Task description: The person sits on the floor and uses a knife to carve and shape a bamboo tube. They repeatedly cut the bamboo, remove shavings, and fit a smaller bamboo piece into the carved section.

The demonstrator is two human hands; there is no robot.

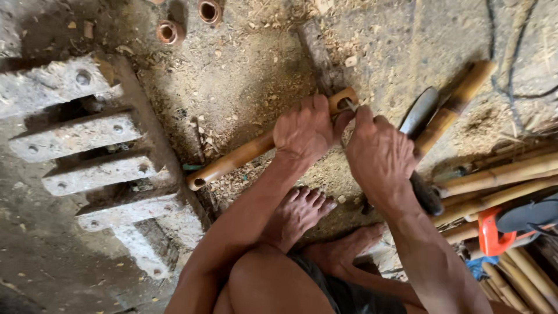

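My left hand (306, 129) grips a brown bamboo tube (238, 157) near its upper end; the tube lies slanted on the dirt floor, its lower open end at the left. My right hand (379, 156) is closed around a small metal tool (349, 105) whose tip touches the rim of the tube's upper end. A large dark-handled blade (419, 113) lies on the ground just behind my right hand. My bare feet (299, 212) rest below the tube.
A second bamboo tube (456, 104) lies at the right, above a pile of bamboo sticks (500, 174). Grey concrete slabs with holes (87, 139) fill the left. Two short bamboo rings (171, 32) stand at the top. An orange tool (488, 235) and sandal (532, 212) lie right.
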